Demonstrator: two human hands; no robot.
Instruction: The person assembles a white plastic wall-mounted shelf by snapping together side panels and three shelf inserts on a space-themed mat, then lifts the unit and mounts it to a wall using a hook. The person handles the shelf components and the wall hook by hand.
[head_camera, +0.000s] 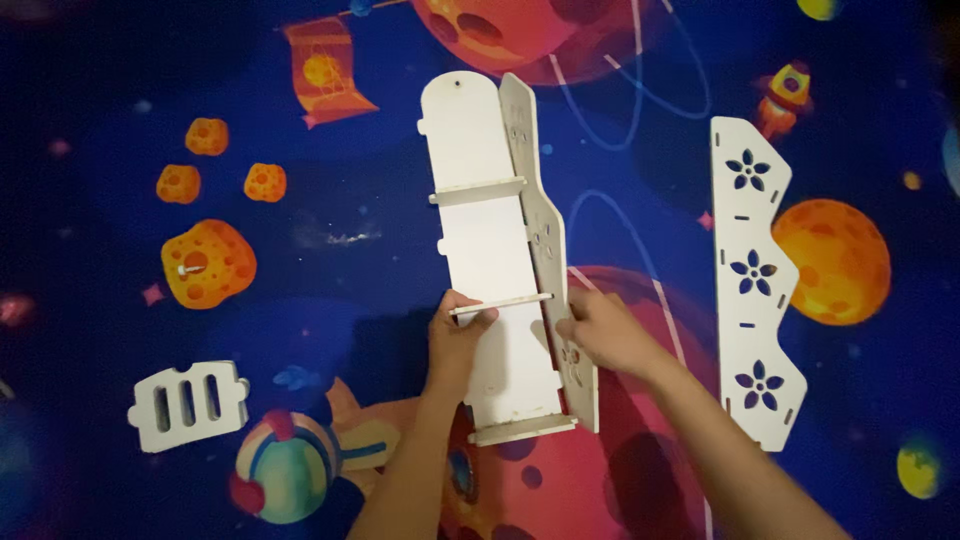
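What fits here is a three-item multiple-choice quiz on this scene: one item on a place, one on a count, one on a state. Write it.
1. Where does the loose white wooden side panel with flower cutouts lie?
A. right of the hands
B. left of the hands
C. under the back board

2. How many flower cutouts does that panel show?
A. one
B. three
C. five

3. How does the left hand stand to the white wooden shelf frame?
A. apart from it
B. gripping the middle shelf
C. flat on the space-print mat

Key: 1 A, it lies beyond the right hand; 2 B, three flowers show down its length; 3 B, its fingers curl on that shelf.
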